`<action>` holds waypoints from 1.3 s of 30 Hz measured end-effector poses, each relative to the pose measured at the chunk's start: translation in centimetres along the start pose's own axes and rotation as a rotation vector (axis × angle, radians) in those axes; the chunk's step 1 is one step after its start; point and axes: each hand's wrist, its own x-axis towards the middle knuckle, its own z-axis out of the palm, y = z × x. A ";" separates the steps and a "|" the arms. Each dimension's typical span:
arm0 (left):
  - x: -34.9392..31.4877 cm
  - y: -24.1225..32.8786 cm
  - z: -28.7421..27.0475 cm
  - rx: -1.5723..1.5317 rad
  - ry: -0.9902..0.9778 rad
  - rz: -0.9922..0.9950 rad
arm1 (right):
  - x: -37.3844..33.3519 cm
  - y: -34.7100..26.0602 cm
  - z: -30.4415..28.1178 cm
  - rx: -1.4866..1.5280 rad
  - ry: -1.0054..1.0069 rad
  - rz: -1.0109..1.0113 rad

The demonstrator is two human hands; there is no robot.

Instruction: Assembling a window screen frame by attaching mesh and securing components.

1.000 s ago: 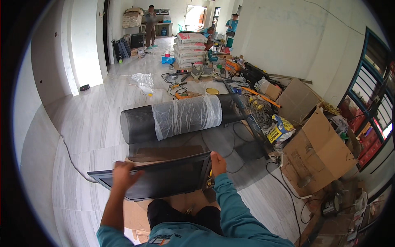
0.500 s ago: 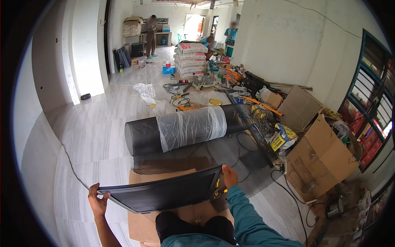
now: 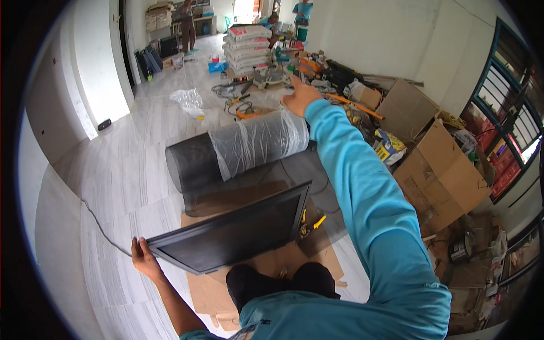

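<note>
A black rectangular framed panel (image 3: 226, 235) with a dark mesh-like face stands tilted over my knees. My left hand (image 3: 145, 259) grips its left corner, thumb over the frame edge. Raised far forward, my right hand (image 3: 300, 96) is off the panel. Its index finger points out, its thumb is apart, and I see nothing in it. Beyond the panel lies a large roll of black mesh (image 3: 187, 161), partly wrapped in clear plastic (image 3: 258, 141). A yellow-handled hand tool (image 3: 313, 224) lies by the panel's right end.
Cardboard (image 3: 212, 289) covers the floor under the panel. At the right stand a big cardboard box (image 3: 445, 175) and heaped tools. Stacked sacks (image 3: 247, 50) stand farther back, near people. A cable (image 3: 102, 226) runs along the left wall.
My right hand has let go of the panel's right corner and reached forward over the mesh roll. The left hand keeps its hold. The view has shifted slightly.
</note>
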 end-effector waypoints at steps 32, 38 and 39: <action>2.7 -9.5 -0.8 -0.398 -0.326 -0.089 | -19.7 -29.8 33.0 0.392 -0.585 -0.914; 2.6 -9.6 -0.1 -0.266 -0.245 -0.200 | -18.5 -31.1 35.2 0.353 -0.768 -0.845; 2.4 -9.9 0.5 -0.223 -0.158 -0.181 | -18.2 -31.2 35.3 0.369 -0.803 -0.833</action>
